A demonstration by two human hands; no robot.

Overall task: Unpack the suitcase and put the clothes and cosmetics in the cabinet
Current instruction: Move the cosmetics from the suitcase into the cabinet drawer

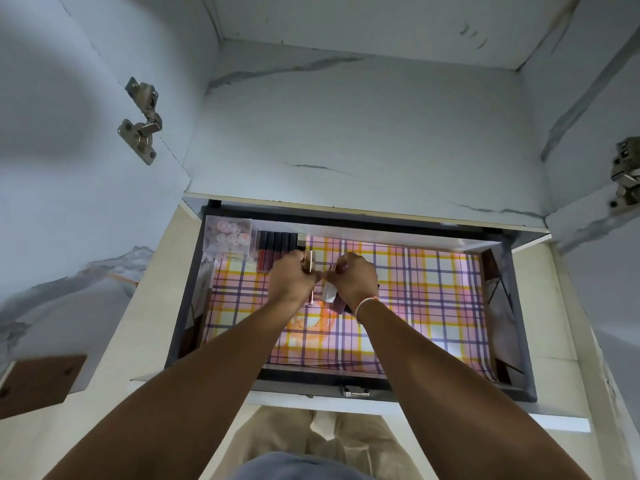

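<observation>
Forearms: both reach forward from the bottom of the view over the pulled-out drawer point(519, 341) of the cabinet point(346, 133).
Clear case: a see-through cosmetics box point(227, 235) sits in the drawer's far left corner.
Lip gloss row: dark-capped tubes point(275, 249) lie side by side just right of the box, on the plaid liner point(433, 289).
Left hand point(292, 277): fingers curled round a rose-gold tube point(309, 263), held upright beside the row.
Right hand point(353, 277): curled round several small cosmetics point(332, 296), a pale one and darker ones poking out below the palm; it touches the left hand.
Risk, left: setting the tube down close to the row could nudge the tubes, which would likely roll on the smooth liner.
Risk, right: so many pieces in one fist may slip out as one is passed across.
Clothes, suitcase: not in view.
</observation>
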